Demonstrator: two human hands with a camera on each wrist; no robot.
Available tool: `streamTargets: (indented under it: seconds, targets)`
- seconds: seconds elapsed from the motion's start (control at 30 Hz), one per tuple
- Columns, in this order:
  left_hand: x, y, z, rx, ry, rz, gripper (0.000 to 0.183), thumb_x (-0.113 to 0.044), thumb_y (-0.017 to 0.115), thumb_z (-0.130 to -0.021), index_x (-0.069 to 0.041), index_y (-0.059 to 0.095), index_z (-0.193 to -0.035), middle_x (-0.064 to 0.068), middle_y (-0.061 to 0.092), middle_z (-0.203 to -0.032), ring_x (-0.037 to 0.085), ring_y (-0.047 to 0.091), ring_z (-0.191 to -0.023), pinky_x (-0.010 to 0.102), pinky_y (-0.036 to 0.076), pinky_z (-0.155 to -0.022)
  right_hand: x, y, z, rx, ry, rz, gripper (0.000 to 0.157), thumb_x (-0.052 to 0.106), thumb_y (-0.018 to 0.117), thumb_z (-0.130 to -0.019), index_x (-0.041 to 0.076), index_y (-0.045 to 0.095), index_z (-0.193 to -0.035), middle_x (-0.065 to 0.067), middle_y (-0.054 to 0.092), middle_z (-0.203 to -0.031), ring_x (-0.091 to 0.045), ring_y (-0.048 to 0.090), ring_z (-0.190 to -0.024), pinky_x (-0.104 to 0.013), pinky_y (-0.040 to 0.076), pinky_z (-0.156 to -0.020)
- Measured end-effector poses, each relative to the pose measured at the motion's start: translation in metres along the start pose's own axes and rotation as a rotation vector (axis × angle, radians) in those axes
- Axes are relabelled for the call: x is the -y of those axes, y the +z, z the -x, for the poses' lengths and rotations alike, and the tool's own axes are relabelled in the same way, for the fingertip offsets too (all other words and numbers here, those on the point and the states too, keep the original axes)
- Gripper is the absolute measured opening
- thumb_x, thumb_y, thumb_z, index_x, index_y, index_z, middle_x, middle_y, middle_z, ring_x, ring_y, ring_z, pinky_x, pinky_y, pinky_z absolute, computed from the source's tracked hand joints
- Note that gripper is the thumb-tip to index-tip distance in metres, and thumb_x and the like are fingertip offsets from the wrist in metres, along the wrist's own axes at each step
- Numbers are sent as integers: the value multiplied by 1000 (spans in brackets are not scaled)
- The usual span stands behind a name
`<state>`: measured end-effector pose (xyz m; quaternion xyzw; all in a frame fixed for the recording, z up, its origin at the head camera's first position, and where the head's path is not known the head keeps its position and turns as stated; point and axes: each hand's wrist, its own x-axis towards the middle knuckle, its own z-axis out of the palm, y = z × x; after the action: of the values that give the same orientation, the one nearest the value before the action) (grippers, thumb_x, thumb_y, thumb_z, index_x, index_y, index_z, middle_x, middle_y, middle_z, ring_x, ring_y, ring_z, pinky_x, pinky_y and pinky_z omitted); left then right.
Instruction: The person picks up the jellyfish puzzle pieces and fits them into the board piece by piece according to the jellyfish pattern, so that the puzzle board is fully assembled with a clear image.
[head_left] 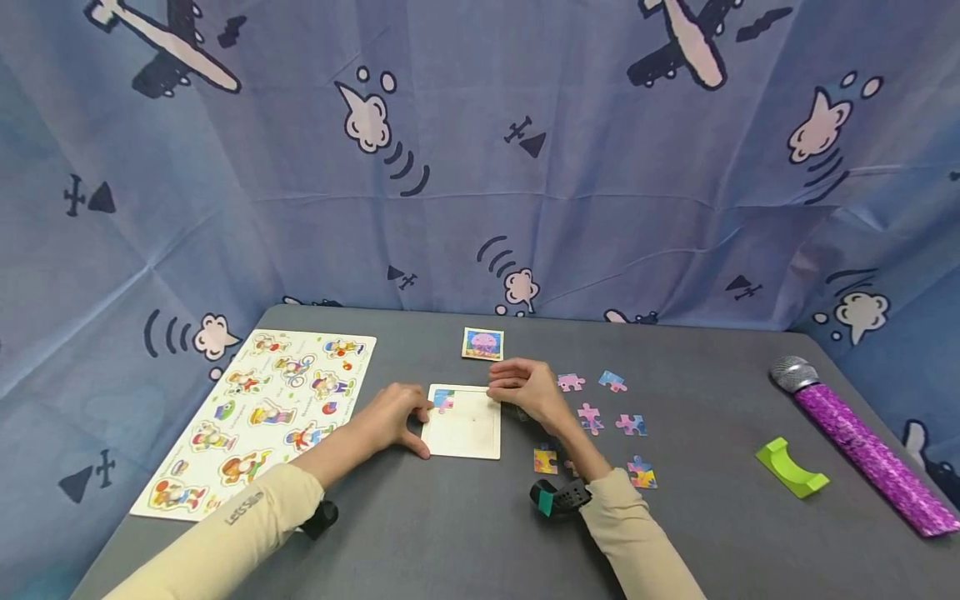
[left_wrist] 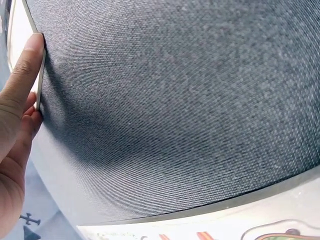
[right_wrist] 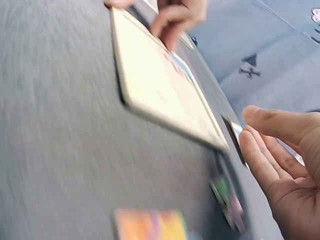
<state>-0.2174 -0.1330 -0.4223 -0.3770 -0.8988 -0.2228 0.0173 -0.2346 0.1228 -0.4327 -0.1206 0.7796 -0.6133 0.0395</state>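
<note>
A pale puzzle tray lies on the grey table, with joined blue-and-pink jigsaw pieces in its far left corner. My left hand holds the tray's left edge, the thumb near the front corner and the other fingers farther back. By the far right corner hovers my right hand; in the right wrist view its thumb and fingers show nothing between them. Loose jigsaw pieces, among them a pink one and a yellow one, are scattered right of the tray, some partly hidden by the right forearm.
Behind the tray sits a small picture puzzle with a pink jellyfish. A large illustrated board lies at left. At right are a green curved block and a purple glittery microphone. A blue curtain hangs behind.
</note>
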Motion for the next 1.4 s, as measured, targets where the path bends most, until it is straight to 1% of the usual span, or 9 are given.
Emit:
streamTargets:
  seconds: [0.2,0.33,0.5,0.63,0.73,0.87,1.07,1.23,1.4]
  targets:
    - [-2,-1,-1,12,-11,-7,44,-29,93,-50,-4,63,-71,3,61,-78,16,59,-75,30,50,-72,-7,-39,7,2,3,30,39,-6,72,-80,-14,58,-115,-31,63,-109,-36,66,-95,-27,53,-76]
    - [-2,-1,-1,14,-19,-3,44,-29,93,-50,-4,63,-71,3,61,-79,17,61,-77,30,50,-73,-15,-68,10,57,-21,77,41,-3,71,-82,-14,56,-119,-31,61,-114,-36,64,-100,-24,52,-78]
    - [-2,0,-3,23,-15,-17,46,-28,94,-48,-6,62,-72,-4,51,-70,7,45,-65,25,43,-63,-22,-101,12,143,-27,121,41,-3,68,-84,-13,55,-121,-30,60,-118,-39,61,-106,-23,51,-79]
    - [-3,0,-3,26,-20,-15,46,-27,94,-47,-6,61,-70,-4,50,-70,6,43,-64,24,42,-63,-24,-119,11,155,-33,188,39,-7,69,-82,-13,57,-119,-30,61,-116,-41,61,-104,-27,52,-79]
    - [-3,-1,-3,33,-26,-21,46,-28,94,-48,-6,60,-70,-4,50,-70,6,42,-64,24,41,-63,-28,-126,7,140,-35,266,39,-7,71,-79,-12,60,-116,-28,62,-114,-39,62,-100,-28,52,-78]
    - [-2,-1,-3,45,-26,-31,47,-29,93,-50,-6,58,-70,-2,49,-70,7,40,-64,24,38,-61,-34,-130,3,117,-51,343,36,-4,74,-78,-11,63,-112,-26,65,-109,-31,65,-91,-23,51,-74]
    - [-2,0,-4,36,-32,-29,46,-30,94,-49,-7,60,-71,-2,54,-73,10,50,-69,27,46,-67,-36,-132,1,60,-66,418,27,1,77,-77,-8,69,-101,-17,70,-92,-13,63,-77,-19,48,-67]
    - [-2,-1,-4,39,-41,-28,46,-30,93,-49,-6,62,-73,-3,53,-72,8,45,-66,26,43,-65,-35,-130,2,22,-89,460,27,4,80,-74,-5,71,-98,-15,71,-90,-16,65,-79,-19,48,-67]
    - [-3,-1,-3,36,-60,-12,45,-30,93,-50,-6,63,-73,-4,52,-72,8,45,-66,26,43,-65,-32,-129,2,19,-66,424,32,8,81,-75,-4,70,-103,-16,70,-96,-20,67,-84,-20,50,-69]
